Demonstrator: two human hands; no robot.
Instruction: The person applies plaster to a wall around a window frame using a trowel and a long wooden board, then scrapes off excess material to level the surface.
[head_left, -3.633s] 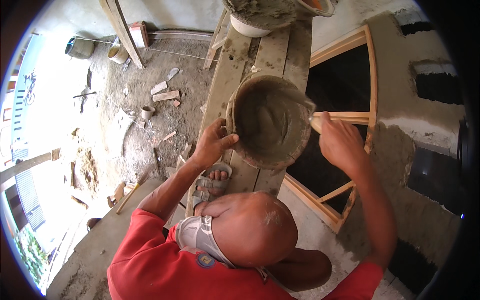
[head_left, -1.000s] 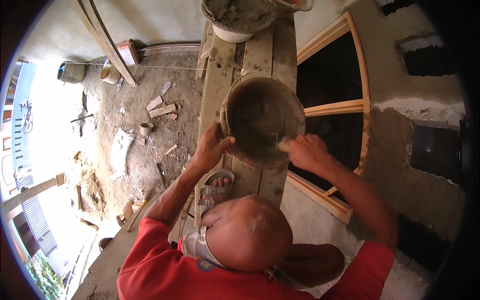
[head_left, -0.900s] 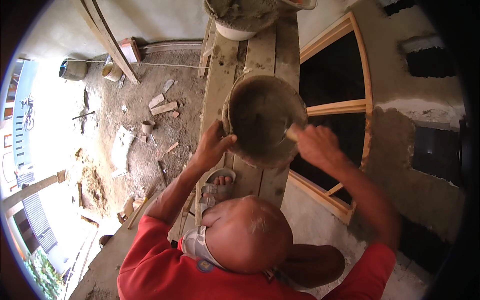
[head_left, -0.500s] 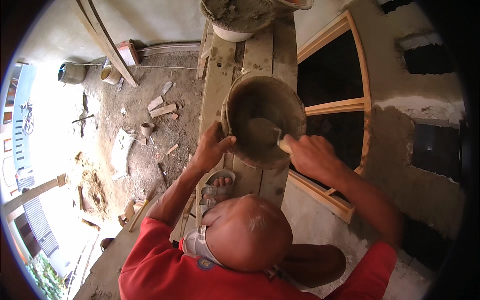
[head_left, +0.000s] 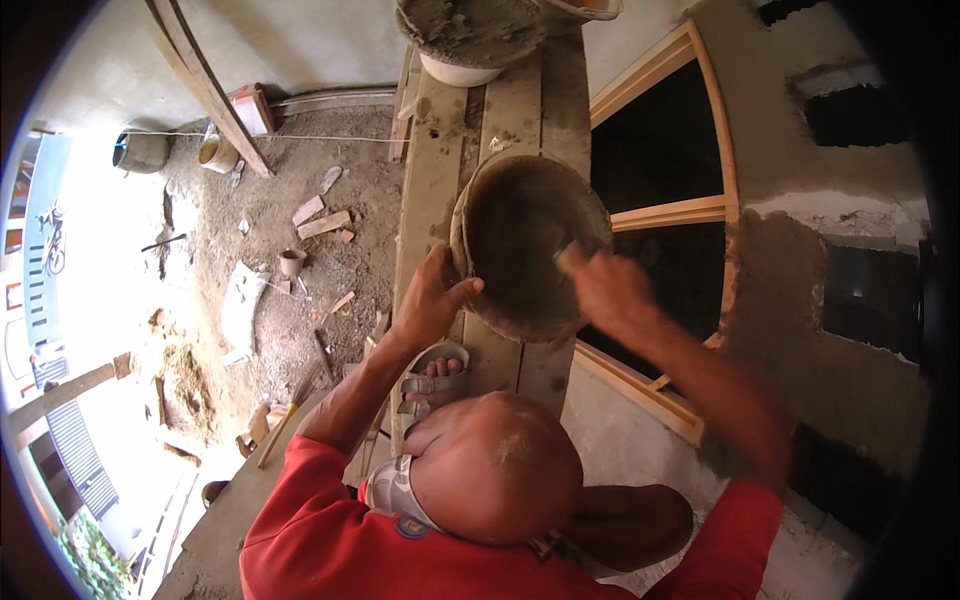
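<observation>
A mud-coated bucket (head_left: 490,200) stands on the planks, its open mouth facing up and a wet grey coating inside. My left hand (head_left: 432,300) grips its near-left rim, thumb over the edge and fingers outside. Over the right side of the bucket, my right hand (head_left: 612,290) is closed round the handle of a trowel (head_left: 567,258). The trowel's blade is down in the bucket, smeared by motion and hard to make out.
A second bucket (head_left: 470,35) heaped with mortar sits farther along the wooden planks (head_left: 435,170). Wood-framed window openings (head_left: 665,215) flank the right. Lower down on the left, the dirt ground holds wood scraps (head_left: 325,222), a small pot (head_left: 292,262) and more buckets (head_left: 217,153).
My right hand has moved a little up and toward the bucket's middle with the trowel, whose blade was plainer before. My left hand stays on the rim.
</observation>
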